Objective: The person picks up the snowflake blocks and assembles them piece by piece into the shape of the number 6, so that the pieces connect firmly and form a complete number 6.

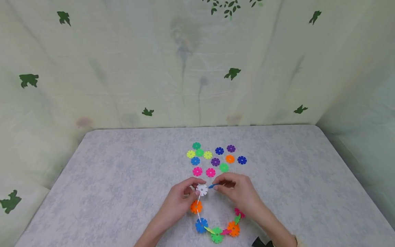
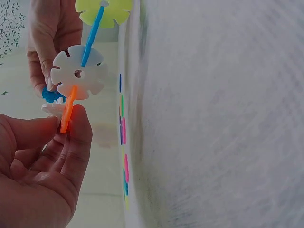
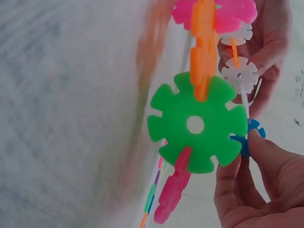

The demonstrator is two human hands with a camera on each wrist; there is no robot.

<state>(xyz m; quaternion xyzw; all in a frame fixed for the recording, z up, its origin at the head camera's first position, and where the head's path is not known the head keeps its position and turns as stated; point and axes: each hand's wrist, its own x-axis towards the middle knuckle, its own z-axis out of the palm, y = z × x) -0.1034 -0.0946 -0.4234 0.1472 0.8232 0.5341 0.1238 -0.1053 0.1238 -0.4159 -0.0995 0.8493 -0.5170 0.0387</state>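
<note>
My left hand [image 1: 179, 199] pinches a white notched disc [image 1: 202, 190] between thumb and fingers, at one end of a curved chain of interlocked plastic discs. Down from it run an orange disc [image 1: 196, 207], a blue disc [image 1: 201, 225], a green disc [image 1: 217, 235] and another orange disc [image 1: 233, 229], joined by edge-on discs. At the chain's other end is a pink disc [image 1: 239, 213], beside my right wrist. My right hand [image 1: 239, 188] pinches a separate blue disc [image 3: 256, 128], edge toward the white one. In the right wrist view their edges overlap; I cannot tell whether they are slotted together.
Several loose discs lie flat on the grey table [image 1: 123, 178] beyond the hands, among them a pink disc [image 1: 197, 171], a purple disc [image 1: 231, 148] and a dark blue disc [image 1: 242, 160]. A black object [image 1: 261, 242] shows at the bottom edge near the right forearm. A patterned curtain [image 1: 123, 68] hangs behind.
</note>
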